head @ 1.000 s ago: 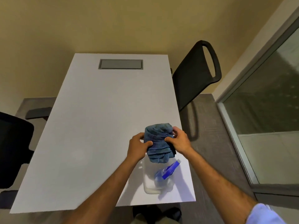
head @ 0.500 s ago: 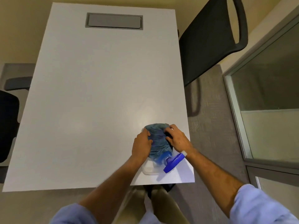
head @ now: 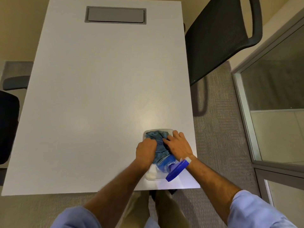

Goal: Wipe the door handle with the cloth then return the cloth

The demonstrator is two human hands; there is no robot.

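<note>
A blue cloth (head: 158,142) lies bunched inside a clear plastic tub (head: 148,131) near the front right corner of the white table (head: 98,96). My left hand (head: 145,151) presses on the cloth's left side with fingers curled into it. My right hand (head: 178,143) rests on its right side, fingers spread over the fabric and the tub's rim. A blue spray bottle (head: 172,167) lies in the tub's near end, partly under the cloth. No door handle is in view.
A black chair (head: 218,35) stands at the table's right side, another dark chair (head: 8,125) at the left. A grey cable hatch (head: 115,14) sits at the table's far end. A glass partition (head: 271,104) runs along the right. Carpet covers the floor.
Both hands have lowered the cloth from above the tub down into it, over the spray bottle. The camera has tilted down and moved closer to the table.
</note>
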